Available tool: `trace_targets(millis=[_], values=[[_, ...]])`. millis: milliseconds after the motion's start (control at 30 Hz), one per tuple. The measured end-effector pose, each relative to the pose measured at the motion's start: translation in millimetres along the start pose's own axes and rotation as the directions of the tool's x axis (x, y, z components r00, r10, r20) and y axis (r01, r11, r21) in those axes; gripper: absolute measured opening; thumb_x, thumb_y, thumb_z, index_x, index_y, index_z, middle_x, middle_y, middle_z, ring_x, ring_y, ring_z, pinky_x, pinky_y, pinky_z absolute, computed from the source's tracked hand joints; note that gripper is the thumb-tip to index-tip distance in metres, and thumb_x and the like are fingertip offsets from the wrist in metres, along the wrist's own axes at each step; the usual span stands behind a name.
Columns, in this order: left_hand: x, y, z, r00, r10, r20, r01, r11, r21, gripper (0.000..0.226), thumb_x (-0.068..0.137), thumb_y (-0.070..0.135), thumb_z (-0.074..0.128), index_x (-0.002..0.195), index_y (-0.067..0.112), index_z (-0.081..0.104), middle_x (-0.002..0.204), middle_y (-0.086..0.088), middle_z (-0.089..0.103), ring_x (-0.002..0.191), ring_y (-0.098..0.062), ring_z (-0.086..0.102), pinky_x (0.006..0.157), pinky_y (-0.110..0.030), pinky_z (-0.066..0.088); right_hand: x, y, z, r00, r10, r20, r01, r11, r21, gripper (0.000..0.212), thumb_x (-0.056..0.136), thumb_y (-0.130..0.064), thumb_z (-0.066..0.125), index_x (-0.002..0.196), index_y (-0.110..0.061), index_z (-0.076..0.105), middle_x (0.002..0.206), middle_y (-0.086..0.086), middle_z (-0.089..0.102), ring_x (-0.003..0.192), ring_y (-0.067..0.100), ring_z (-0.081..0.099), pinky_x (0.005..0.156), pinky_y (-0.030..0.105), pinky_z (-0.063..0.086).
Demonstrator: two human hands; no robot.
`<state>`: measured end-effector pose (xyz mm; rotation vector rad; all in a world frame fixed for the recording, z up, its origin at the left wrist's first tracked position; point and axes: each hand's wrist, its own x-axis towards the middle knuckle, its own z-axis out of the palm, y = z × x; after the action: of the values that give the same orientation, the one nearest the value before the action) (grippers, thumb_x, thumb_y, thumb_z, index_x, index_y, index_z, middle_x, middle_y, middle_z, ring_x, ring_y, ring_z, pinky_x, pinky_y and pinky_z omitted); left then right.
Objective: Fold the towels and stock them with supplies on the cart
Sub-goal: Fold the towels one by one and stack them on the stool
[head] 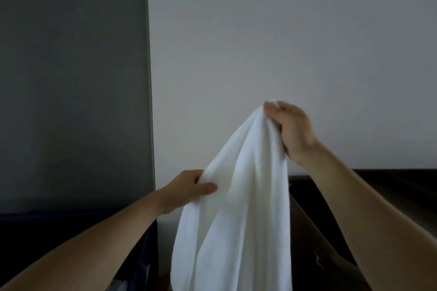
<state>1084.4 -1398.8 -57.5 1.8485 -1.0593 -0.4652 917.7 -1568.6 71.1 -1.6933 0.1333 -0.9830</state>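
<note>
Right, both bare forearms reach up into view and the plain white soft cloth towel [236,208] hangs between them in mid-air, off any surface, its lower end running out past the bottom edge, so where the tail ends cannot be told. That is the first worry: the unseen loose end could drag or snag on something below, maybe the dark blue fabric-sided bin [78,234] low on the left, if the cloth is swung sideways without being lifted higher. Next up, the left hand [186,189] pinches a side fold, thumb across the front and fingers tucked behind; it looks like a shallow bite on bunched cloth, and one sharp shake could pull that fold free and let the whole side drop. Higher and further out, the right hand [289,130] is clamped on the gathered top, a little tuft poking above the thumb. The hands are well apart, one low, one high, and neither seems to hold a true corner, so my guess is that a fold started from here would come out crooked. As for the towel itself: clean, no stripe or label showing, draped in long soft vertical pleats, narrow at the top grip and widening downward, limp and fairly thick, the sort that slumps rather than holds a crease. Behind it on the right sits a dark brown wooden counter [390,186], close enough to catch a swinging edge. Beyond that stand a flat grey panel [71,78] at left and a pale bare wall [283,30]. No cart can be made out for certain.
</note>
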Motion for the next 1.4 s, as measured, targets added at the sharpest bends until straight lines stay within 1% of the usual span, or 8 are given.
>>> trace_targets(millis=[167,300,400,533,700,800,1133,1400], values=[[0.8,19.8,-15.7,0.968,0.019,-0.251,-0.052,0.99,-0.128,0.016,0.096,0.026,0.058,0.094,0.018,0.072,0.089,-0.004,0.072,0.075,-0.016,0.067,0.062,-0.032,0.057,8.3,-12.8,-24.4,0.998,-0.039,-0.047,0.037,0.998,-0.042,0.029,0.077,-0.038,0.066,0.054,-0.023,0.053,0.054,-0.003,0.046,0.052,0.013,0.044,0.053,0.026,0.034],[5.8,87.1,-16.9,0.92,0.256,-0.298,-0.276,0.961,-0.024,0.022,0.095,0.031,0.053,0.083,0.017,0.067,0.075,0.001,0.064,0.062,-0.007,0.056,0.052,-0.022,0.045,-8.8,21.3,-26.6,0.976,0.109,0.187,-0.021,0.908,-0.419,0.016,0.088,-0.027,0.072,0.093,-0.012,0.071,0.084,0.01,0.064,0.075,0.023,0.057,0.075,0.044,0.05],[12.7,124.0,-7.8,0.919,0.351,-0.182,-0.315,0.928,0.2,0.021,0.097,0.02,0.051,0.093,0.007,0.067,0.087,-0.005,0.066,0.073,-0.01,0.055,0.063,-0.024,0.044,-34.7,41.8,-16.3,0.957,0.156,0.243,-0.099,0.968,-0.231,0.035,0.094,-0.02,0.065,0.13,-0.022,0.063,0.098,0.003,0.072,0.088,0.017,0.067,0.089,0.04,0.054],[14.1,120.7,4.2,0.938,0.344,0.034,-0.334,0.877,0.346,0.016,0.095,0.014,0.053,0.095,0.019,0.068,0.099,0.006,0.069,0.087,-0.008,0.06,0.074,-0.018,0.046,-54.8,59.3,-11.8,0.873,0.319,0.369,-0.265,0.945,-0.19,0.023,0.09,-0.026,0.065,0.085,-0.004,0.07,0.083,0.018,0.069,0.079,0.031,0.065,0.075,0.042,0.053],[12.2,66.2,0.1,0.989,0.133,0.065,-0.148,0.861,0.487,0.006,0.09,0.015,0.057,0.085,0.013,0.055,0.086,0.0,0.059,0.08,-0.021,0.054,0.066,-0.026,0.041,-36.9,56.1,-12.6,0.976,0.152,0.156,-0.112,0.965,-0.236,0.041,0.096,-0.019,0.064,0.058,-0.018,0.049,0.053,-0.005,0.042,0.05,0.009,0.039,0.055,0.03,0.03],[7.0,39.4,-5.4,1.0,-0.019,0.011,0.015,0.95,0.313,0.018,0.092,0.015,0.055,0.102,0.005,0.067,0.101,-0.006,0.069,0.092,-0.024,0.065,0.083,-0.035,0.051,-14.6,37.5,-15.5,0.999,0.017,0.043,-0.013,0.994,-0.104,0.032,0.085,-0.028,0.07,0.059,-0.016,0.055,0.053,-0.001,0.04,0.05,0.01,0.037,0.051,0.028,0.03],[-8.0,3.9,-40.5,0.988,-0.085,-0.129,0.116,0.959,0.26,0.02,0.097,0.021,0.057,0.087,0.005,0.064,0.09,-0.008,0.065,0.077,-0.018,0.058,0.07,-0.028,0.047,19.0,64.5,-63.1,0.959,0.115,-0.261,-0.175,0.96,-0.22,0.026,0.068,-0.042,0.065,0.075,-0.017,0.063,0.066,0.009,0.047,0.063,0.019,0.046,0.064,0.035,0.038],[-17.9,0.3,-40.3,0.96,-0.205,-0.188,0.056,0.805,-0.591,0.048,0.089,0.023,0.064,0.121,-0.013,0.06,0.121,-0.03,0.064,0.11,-0.044,0.063,0.099,-0.052,0.051,14.6,82.3,-70.9,0.938,0.175,-0.298,-0.262,0.923,-0.283,0.02,0.084,-0.032,0.066,0.077,-0.014,0.06,0.07,0.01,0.047,0.067,0.021,0.046,0.065,0.034,0.036]])
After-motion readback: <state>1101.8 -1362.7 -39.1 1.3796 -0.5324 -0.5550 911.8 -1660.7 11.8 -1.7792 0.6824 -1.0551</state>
